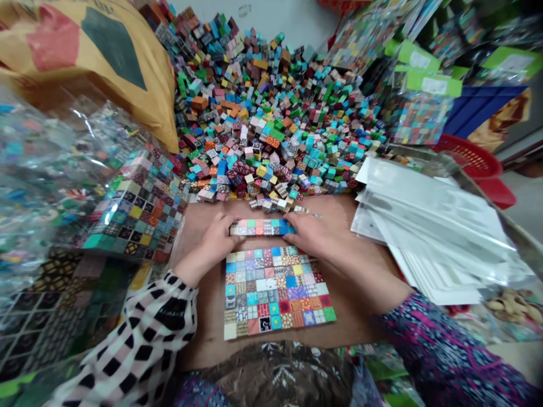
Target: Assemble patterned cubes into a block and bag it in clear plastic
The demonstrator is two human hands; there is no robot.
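Strip of patterned cubes (263, 228): at 12 o'clock of the flat panel of cubes (275, 288), with a narrow gap between. My left fingers (224, 219) pinch its 9 o'clock end, my right fingers (297, 220) its 3 o'clock end. Whether it is raised, I cannot tell. The panel lies on the bench (352, 305).

Progress, in my judgement: several panel rows are laid close; the strip is formed but not joined to them. Outstanding: loose cubes (271, 124), heaped unsorted further out at 12 o'clock. White sheets (419, 265) lie at 2 o'clock, a wrapped cube block (142, 215) at 10 o'clock.
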